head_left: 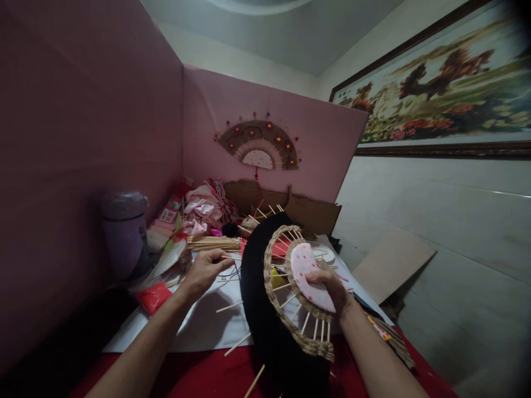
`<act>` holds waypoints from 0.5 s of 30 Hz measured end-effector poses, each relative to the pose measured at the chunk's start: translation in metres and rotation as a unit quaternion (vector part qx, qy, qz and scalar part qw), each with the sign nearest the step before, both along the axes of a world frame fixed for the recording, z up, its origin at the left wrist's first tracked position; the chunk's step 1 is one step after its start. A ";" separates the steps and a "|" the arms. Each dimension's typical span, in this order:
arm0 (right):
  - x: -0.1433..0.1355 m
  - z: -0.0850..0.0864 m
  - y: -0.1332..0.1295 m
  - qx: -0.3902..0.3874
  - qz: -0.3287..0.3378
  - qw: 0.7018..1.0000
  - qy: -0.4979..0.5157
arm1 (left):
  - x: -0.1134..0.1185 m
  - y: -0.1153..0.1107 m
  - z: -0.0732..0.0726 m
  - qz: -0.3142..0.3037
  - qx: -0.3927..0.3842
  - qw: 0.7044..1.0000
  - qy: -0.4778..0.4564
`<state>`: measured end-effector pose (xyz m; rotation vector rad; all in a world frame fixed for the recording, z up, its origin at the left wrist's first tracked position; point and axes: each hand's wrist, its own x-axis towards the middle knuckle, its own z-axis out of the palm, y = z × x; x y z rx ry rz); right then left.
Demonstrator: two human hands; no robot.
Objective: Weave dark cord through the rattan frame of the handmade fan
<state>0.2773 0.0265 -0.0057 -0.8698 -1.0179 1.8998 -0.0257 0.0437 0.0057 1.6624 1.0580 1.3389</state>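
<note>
A half-round fan (259,287) of black cloth, braided cord and thin wooden sticks is tilted up over the table. My right hand (332,284) grips it at the pink dotted half-circle (307,271), thumb on the front and the other fingers hidden behind. To the left of the black edge, my left hand (209,271) is pinched near a stick tip, with a thin dark strand by the fingertips. Stick ends stick out past the black cloth on its left and lower side.
Behind lie a bundle of sticks (213,243), pink cloth (205,204) and cardboard (311,210). A lidded purple bin (124,235) and a red packet (152,297) are at left. A finished-looking fan (265,145) hangs on the pink board. White paper (207,326) covers part of the red tablecloth.
</note>
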 end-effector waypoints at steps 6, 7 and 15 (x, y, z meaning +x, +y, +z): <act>0.003 -0.002 0.001 0.006 0.005 1.000 -0.007 | -0.010 0.005 -0.001 0.078 0.081 0.989 0.094; 0.004 -0.002 0.002 0.006 0.007 1.000 -0.008 | -0.012 0.005 0.000 0.085 0.076 0.989 0.096; 0.003 -0.006 0.001 -0.005 -0.026 0.999 -0.043 | -0.012 0.001 0.009 0.103 0.077 0.991 0.036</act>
